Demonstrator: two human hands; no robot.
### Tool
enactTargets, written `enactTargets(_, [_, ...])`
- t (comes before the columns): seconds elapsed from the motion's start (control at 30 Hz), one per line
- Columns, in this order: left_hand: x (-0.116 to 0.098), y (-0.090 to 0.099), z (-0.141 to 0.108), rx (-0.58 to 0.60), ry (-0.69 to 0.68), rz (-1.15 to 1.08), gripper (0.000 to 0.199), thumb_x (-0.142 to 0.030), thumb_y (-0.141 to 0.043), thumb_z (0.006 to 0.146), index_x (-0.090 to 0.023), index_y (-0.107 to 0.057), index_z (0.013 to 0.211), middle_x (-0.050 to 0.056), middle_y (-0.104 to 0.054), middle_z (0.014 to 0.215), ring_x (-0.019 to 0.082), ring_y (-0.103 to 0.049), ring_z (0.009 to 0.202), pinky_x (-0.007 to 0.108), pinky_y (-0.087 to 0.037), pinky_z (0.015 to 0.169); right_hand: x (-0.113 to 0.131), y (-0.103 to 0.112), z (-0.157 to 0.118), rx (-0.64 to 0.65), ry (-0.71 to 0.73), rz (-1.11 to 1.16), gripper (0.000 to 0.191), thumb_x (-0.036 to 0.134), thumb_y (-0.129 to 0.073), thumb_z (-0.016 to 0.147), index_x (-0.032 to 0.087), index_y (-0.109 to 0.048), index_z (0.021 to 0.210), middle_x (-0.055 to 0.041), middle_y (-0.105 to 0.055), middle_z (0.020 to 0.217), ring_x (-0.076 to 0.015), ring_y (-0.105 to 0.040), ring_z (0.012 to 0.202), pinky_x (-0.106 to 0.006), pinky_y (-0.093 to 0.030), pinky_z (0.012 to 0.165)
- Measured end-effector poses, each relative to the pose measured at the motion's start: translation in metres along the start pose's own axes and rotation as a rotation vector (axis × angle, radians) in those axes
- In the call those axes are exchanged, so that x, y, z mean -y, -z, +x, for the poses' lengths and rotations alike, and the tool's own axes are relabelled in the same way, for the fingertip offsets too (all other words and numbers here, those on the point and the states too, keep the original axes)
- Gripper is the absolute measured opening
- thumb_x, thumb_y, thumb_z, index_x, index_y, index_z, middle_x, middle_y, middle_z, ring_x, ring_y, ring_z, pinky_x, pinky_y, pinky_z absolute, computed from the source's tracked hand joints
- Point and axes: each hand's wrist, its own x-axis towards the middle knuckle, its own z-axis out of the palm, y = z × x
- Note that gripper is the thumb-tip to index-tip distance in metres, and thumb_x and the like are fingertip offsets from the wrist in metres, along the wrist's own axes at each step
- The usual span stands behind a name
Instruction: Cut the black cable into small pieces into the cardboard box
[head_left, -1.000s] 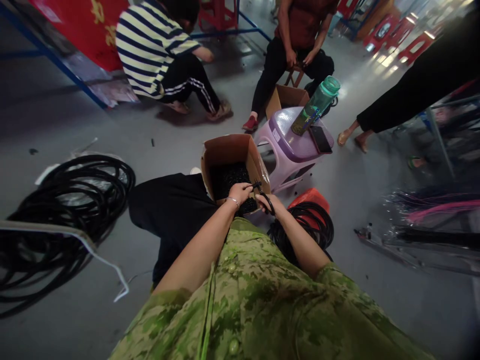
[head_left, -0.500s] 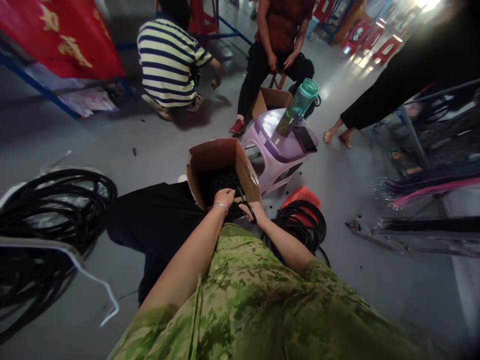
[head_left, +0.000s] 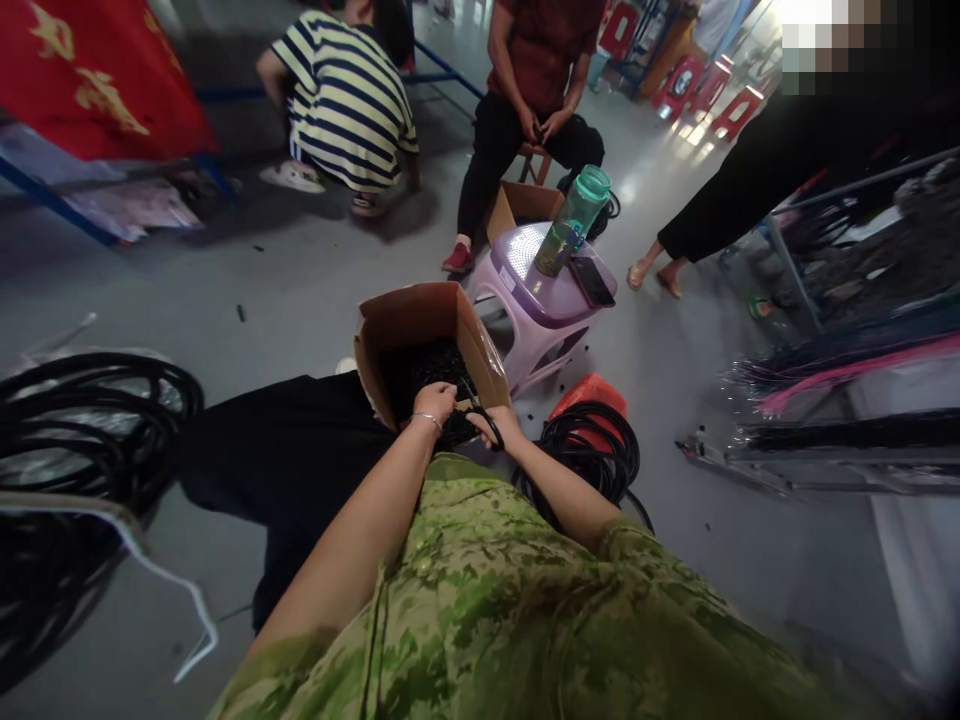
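Observation:
My right hand (head_left: 500, 427) grips a pair of scissors (head_left: 484, 418) by the black handles, with the blades pointing up and away over the box. Close to the blades, my left hand (head_left: 436, 402) is closed in a pinch; what its fingers hold is too small to make out. Both hands are over the near edge of an open cardboard box (head_left: 405, 302). Many small black pieces (head_left: 431, 365) lie inside it.
A purple stool (head_left: 517, 290) bearing a green bottle (head_left: 574, 220) and a phone (head_left: 592, 281) stands beyond the box. Coils of black tubing lie at left (head_left: 97, 420) and right (head_left: 592, 450). One person crouches, another sits, and a third stands at right.
The whole view has shifted, so most things sit further left. The crouching person has turned and drawn in an arm. My hands stay over the box, with the scissors still in the right.

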Motion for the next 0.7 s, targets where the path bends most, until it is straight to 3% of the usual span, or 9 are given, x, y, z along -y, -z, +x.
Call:
enactTargets(0.33, [0.0,0.0,0.002,0.016,-0.013,0.076,0.026,-0.026,-0.051,0.082,-0.012,-0.073,0.086,0.006,-0.069,0.067,0.011,-0.05,0.045,0.022,-0.035,0.046,-0.002,-0.004,0.0,-0.036,0.018,0.004,0.046,0.057,-0.062,0.081,0.016,-0.06,0.059,0.0031,-0.051,0.042,-0.0085,-0.05,0.033,-0.015,-0.036,0.034])
enactTargets(0.7, [-0.01,-0.002,-0.009,0.03,0.042,-0.173,0.021,-0.023,-0.046,0.089,-0.013,-0.063,0.083,-0.001,-0.054,0.053,0.008,-0.041,0.037,0.02,-0.034,0.042,-0.007,-0.005,-0.002,-0.077,0.08,-0.074,0.049,0.057,-0.064,0.078,0.017,-0.056,0.049,0.0029,-0.046,0.038,-0.0111,-0.051,0.037,-0.019,-0.036,0.041])
